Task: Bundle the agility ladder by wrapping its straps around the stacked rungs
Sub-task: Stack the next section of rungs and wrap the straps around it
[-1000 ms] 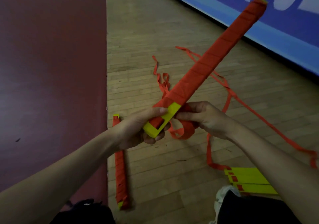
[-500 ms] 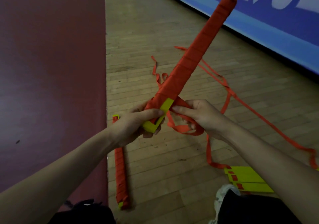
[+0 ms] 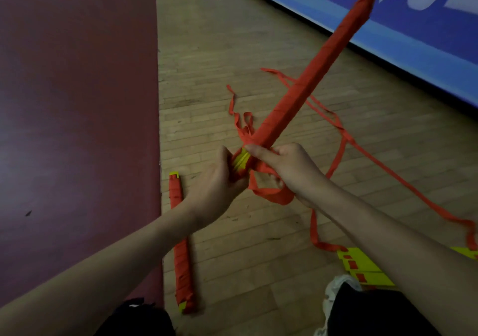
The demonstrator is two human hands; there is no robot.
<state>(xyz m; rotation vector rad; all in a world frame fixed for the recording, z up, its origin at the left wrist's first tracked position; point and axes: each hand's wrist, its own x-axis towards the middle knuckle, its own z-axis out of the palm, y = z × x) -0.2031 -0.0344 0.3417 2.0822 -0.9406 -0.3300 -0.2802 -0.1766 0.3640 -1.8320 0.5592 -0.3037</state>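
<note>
**Both hands at the near end of the wrapped ladder bundle**

The person holds a long bundle (image 3: 305, 89) of stacked rungs, wound almost end to end in orange strap, in the air above the wooden floor (image 3: 232, 38). It slants from the hands up and away to the right, and its far tip shows in front of a blue banner (image 3: 403, 33).

The left hand (image 3: 217, 183) is clenched round the bundle's near end, just below a short bare stretch of yellow rung ends (image 3: 241, 161). The right hand (image 3: 292, 170) lies over the bundle just beside the left. Its forefinger is stretched across the last orange turn and its other fingers are curled on the loose strap (image 3: 274, 196). That strap hangs in a loop under the palm, then trails off across the floor to the right.

A second wrapped bundle (image 3: 181, 245) lies flat on the floor below the left forearm, along the edge of a dark red mat (image 3: 77, 102). A few unwrapped yellow rungs (image 3: 362, 265) lie on the floor under the right forearm, near a pale shoe (image 3: 336, 291).
</note>
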